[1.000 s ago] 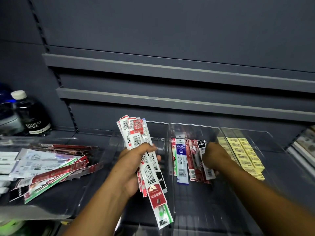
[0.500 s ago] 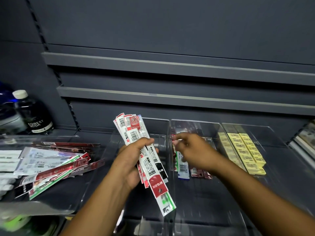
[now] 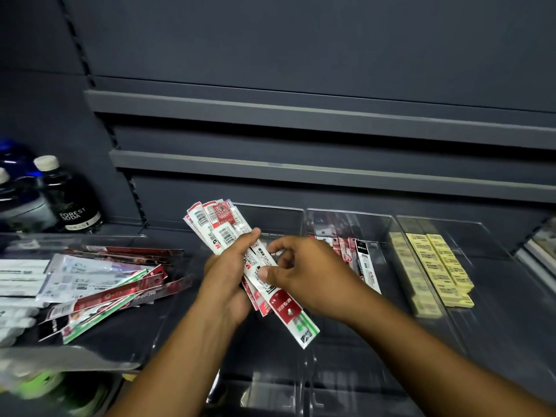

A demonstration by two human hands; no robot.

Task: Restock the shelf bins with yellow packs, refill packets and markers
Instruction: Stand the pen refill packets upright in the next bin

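Observation:
My left hand (image 3: pixel 226 275) grips a fanned bundle of long red-and-white refill packets (image 3: pixel 219 227) above a clear bin (image 3: pixel 270 215). My right hand (image 3: pixel 304 272) has come over to the bundle, its thumb on the front packet and its fingers curled by it. A clear bin (image 3: pixel 373 227) to the right holds several refill packets (image 3: pixel 365 263) standing on end. The bin (image 3: pixel 469 236) beyond it holds rows of yellow packs (image 3: pixel 442 266).
A clear tray (image 3: pixel 99 353) on the left carries a loose heap of refill packets (image 3: pixel 105 287). Dark soda bottles (image 3: pixel 67 200) stand at the back left. Grey shelf rails (image 3: pixel 301 173) run across the wall above the bins.
My right hand left the packets in the middle bin and moved left to the bundle in my left hand. The left hand has held its bundle throughout.

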